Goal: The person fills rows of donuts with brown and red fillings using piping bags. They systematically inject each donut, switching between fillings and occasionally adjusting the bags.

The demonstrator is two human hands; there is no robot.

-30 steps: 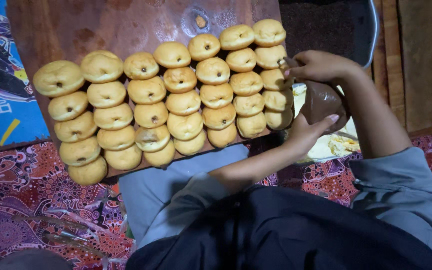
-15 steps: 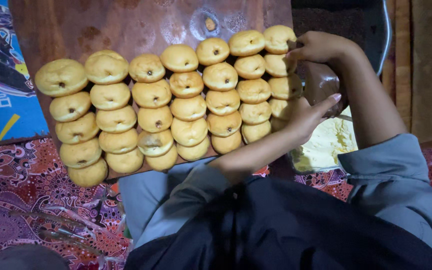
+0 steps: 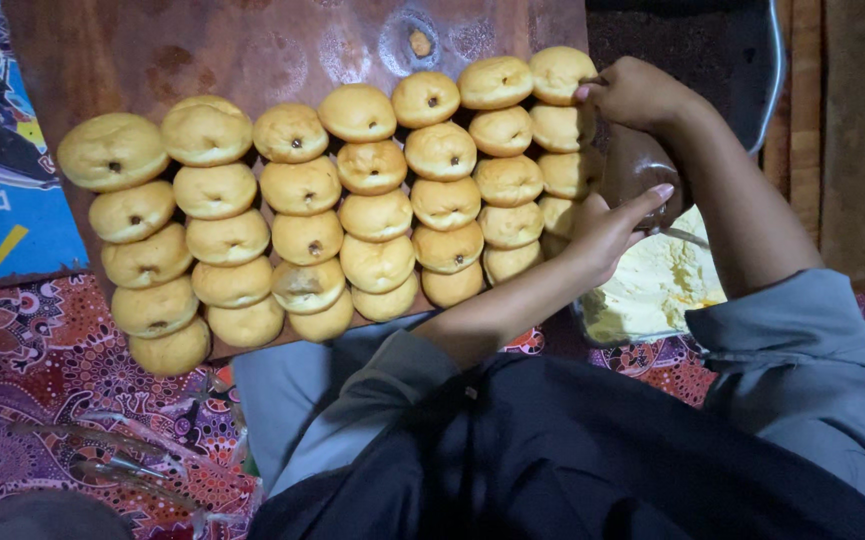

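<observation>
Nearest the camera, a dark garment and grey sleeves fill the bottom of the view, and both forearms reach out over the patterned cloth (image 3: 42, 350). The left hand (image 3: 607, 225) cups a brown piping bag (image 3: 637, 170) from below, thumb laid up along its side, fingers curled round and pressing on the bulge. Just beyond those fingers, the right hand (image 3: 637, 92) closes over the bag's upper end, fingers pressed together as if pinching the neck; the tip itself is hidden under them, so I cannot tell how it is nipped.

The bag looks soft and full, likely slippery where filling has smeared. It will give under any squeeze, so the sensible hold is one palm under the belly and one pinch at the narrow end. Its long axis runs from the left palm away toward the right fingers, narrow end pointing at the buns.

Right of the left wrist sits a container of pale yellow cream (image 3: 652, 285). Touching the right fingertips is the last column of round golden buns (image 3: 377, 215), packed in rows, many showing a small dark hole on top. They rest on a wooden board (image 3: 252, 50), with a blue printed sheet (image 3: 2, 200) off to the far left.
</observation>
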